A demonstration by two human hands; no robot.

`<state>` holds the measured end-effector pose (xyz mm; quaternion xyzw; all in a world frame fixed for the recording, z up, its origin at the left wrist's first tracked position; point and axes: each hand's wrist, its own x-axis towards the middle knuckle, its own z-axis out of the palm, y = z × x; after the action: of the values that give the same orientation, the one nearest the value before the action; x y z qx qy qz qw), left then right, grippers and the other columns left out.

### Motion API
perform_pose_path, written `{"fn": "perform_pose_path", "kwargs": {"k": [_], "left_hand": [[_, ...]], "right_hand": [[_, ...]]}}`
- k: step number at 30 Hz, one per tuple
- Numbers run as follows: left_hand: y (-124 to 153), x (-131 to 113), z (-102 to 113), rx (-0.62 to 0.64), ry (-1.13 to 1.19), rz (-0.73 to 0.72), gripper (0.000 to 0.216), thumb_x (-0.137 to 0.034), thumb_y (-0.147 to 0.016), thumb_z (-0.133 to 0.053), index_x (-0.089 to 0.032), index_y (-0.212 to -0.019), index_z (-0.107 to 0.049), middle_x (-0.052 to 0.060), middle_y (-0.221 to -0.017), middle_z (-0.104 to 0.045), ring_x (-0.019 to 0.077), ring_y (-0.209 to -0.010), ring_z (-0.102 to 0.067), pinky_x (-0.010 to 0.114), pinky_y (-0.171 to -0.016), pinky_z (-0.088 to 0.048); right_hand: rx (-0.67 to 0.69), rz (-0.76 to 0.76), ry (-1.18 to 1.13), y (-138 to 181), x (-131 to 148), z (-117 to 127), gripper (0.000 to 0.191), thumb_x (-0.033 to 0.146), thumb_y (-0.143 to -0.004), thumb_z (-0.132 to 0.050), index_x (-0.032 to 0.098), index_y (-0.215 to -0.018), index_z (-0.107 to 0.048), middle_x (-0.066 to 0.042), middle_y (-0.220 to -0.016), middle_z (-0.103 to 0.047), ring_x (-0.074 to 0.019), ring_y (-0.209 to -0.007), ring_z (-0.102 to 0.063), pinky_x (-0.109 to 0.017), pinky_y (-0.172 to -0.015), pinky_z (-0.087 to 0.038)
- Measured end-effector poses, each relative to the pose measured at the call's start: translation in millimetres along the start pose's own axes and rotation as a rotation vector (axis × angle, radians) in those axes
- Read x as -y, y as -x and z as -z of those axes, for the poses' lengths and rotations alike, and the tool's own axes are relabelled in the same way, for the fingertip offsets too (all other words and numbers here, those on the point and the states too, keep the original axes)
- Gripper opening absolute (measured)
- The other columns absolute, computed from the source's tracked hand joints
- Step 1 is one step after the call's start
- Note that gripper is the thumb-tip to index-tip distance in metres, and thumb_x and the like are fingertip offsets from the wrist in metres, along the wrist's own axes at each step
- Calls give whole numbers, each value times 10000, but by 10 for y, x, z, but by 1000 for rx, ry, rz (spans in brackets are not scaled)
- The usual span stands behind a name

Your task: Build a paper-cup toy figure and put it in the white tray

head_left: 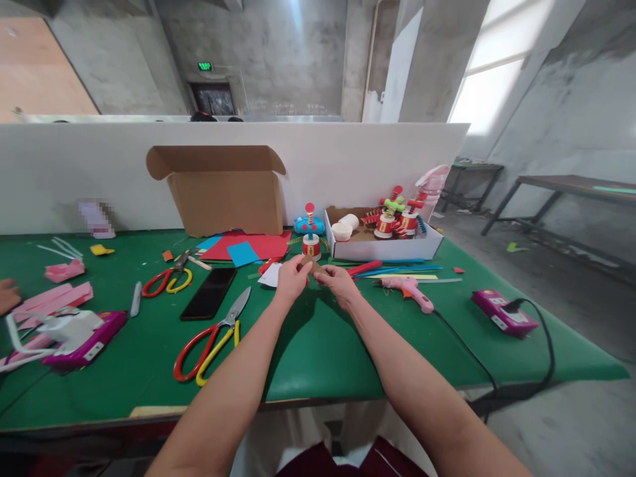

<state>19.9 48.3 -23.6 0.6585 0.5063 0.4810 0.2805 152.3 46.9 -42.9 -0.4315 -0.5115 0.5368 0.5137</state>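
Between my left hand (292,279) and my right hand (338,283) is a small brown piece of cardboard (312,265), pinched by the fingers of both. Just beyond it stands a paper-cup figure (311,246) with a red round top, a blue part and springy arms. A white piece of paper (269,275) lies beside my left hand. Right of my right hand rests a pink hot glue gun (408,290), with coloured strips (385,268) behind it. Large scissors (218,338) with red and yellow handles lie left of my left forearm.
A white box (385,249) holds paper cups and more figures. Behind are an open cardboard box (226,199) and red paper (218,246). A phone (209,293), smaller scissors (171,278) and purple power strips (504,313) lie around. Another person's hand (7,296) shows at the left edge.
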Motion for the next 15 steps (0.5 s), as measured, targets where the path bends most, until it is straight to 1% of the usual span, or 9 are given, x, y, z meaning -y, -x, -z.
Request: {"fn": "perform_pose_path", "kwargs": {"k": [2,5,9,12,15], "left_hand": [[-18,17,28,23,80,71,135,-299,-771,-499,-200,-679,-504,-69,-415,-458,118,-391,-465,227,-464,-357],[-23,15,40,36,122,98,132,-298,-756,-516,-195,-674,-515,-74,-400,-464,113,-371,-461,222,-448,-353],[-17,-11,28,36,123,103,117,-282,-743,-523,-193,-667,-522,-74,-396,-464,115,-360,-458,223,-439,-352],[-24,-7,29,45,107,98,123,-279,-749,-516,-195,-659,-509,-72,-409,-460,116,-367,-455,225,-440,-349],[-24,5,26,48,25,65,123,-266,-767,-499,-198,-665,-500,-58,-454,-475,121,-407,-463,232,-467,-356]], "right_hand": [[21,-7,27,6,11,-3,195,304,-561,-703,169,-691,-649,38,-572,-569,-100,-546,-443,-246,-553,-301],[20,-6,74,9,7,-2,198,312,-575,-702,164,-696,-653,42,-553,-552,-99,-538,-427,-247,-544,-285],[27,-2,120,9,-6,9,194,329,-594,-687,159,-678,-647,45,-542,-543,-96,-529,-417,-248,-542,-271],[33,-1,106,5,-14,7,188,330,-601,-669,159,-675,-643,43,-548,-554,-97,-531,-428,-247,-546,-277],[11,0,99,-3,-34,-9,164,317,-602,-653,161,-647,-635,40,-542,-560,-95,-524,-431,-246,-544,-281]]}}
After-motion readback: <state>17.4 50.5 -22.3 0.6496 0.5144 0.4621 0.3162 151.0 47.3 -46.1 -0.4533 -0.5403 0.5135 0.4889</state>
